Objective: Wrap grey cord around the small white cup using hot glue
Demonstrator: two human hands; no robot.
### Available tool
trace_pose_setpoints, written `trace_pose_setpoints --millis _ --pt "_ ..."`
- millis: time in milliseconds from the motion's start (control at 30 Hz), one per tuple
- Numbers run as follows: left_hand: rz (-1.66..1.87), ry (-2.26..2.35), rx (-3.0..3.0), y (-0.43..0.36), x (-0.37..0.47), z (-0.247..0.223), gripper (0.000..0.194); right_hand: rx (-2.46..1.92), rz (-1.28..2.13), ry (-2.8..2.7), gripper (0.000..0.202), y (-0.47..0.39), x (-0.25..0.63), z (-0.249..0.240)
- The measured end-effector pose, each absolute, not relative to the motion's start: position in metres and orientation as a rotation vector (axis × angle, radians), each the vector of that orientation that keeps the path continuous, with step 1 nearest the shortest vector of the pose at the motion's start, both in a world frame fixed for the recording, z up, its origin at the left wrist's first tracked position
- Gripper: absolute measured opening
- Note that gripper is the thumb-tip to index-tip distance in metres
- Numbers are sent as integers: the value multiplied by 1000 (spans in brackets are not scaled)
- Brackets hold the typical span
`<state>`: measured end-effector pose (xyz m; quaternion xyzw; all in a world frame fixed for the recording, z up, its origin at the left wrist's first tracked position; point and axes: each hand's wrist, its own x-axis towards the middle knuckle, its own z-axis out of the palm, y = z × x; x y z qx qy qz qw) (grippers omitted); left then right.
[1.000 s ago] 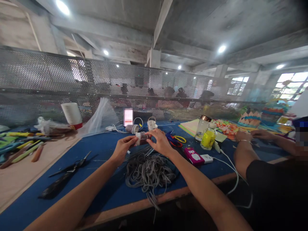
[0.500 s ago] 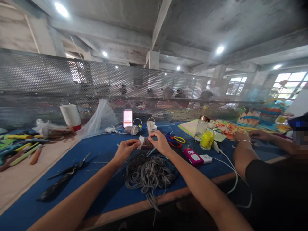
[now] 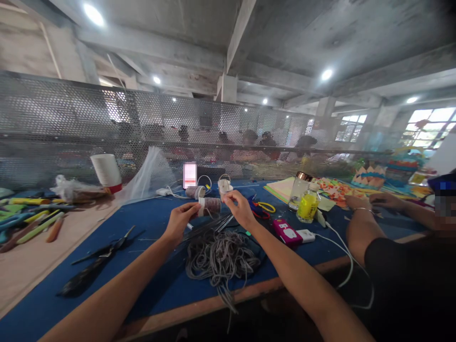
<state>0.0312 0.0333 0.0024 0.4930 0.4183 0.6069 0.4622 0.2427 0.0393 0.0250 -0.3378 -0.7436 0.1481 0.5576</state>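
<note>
The left hand (image 3: 184, 219) pinches the wrapped cup (image 3: 210, 207) by its white rim; the right hand's (image 3: 239, 209) fingertips nearly meet beside it.

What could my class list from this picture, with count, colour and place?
Wrapped cylinder: 2, grey-brown and white, one held, one behind
Bucket: 1, whitish, behind right hand
Cord pile: 1, grey, front centre
Black cutters: 1, black, left
Scissors: 1, red-yellow handles, right of centre
Bottle: 1, yellow, right
Lidded jar: 1, clear, beside bottle
Cup stack: 1, white, back left
Tools: several, mixed, far left
Case: 1, magenta, right
Mesh: 1, grey, back
Tabletop: 1, blue, below
Co-worker's hands: 2, far right
Left hand: 1, centre, holding cylinder
Right hand: 1, centre, grip unclear
Smaller clutter: uncountable
</note>
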Motion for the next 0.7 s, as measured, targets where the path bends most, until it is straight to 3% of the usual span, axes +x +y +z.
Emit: trace_pose_setpoints --millis 200,500,700 --pt "1547 1021 1192 37 29 0 35 -1078 224 -1524 27 70 268 19" --pt "1565 1017 1173 39 29 0 35 -1824 -247 -1680 21 80 302 14" --pt "1562 1020 1173 40 29 -2 36 -2114 -195 -1848 37 78 325 10"
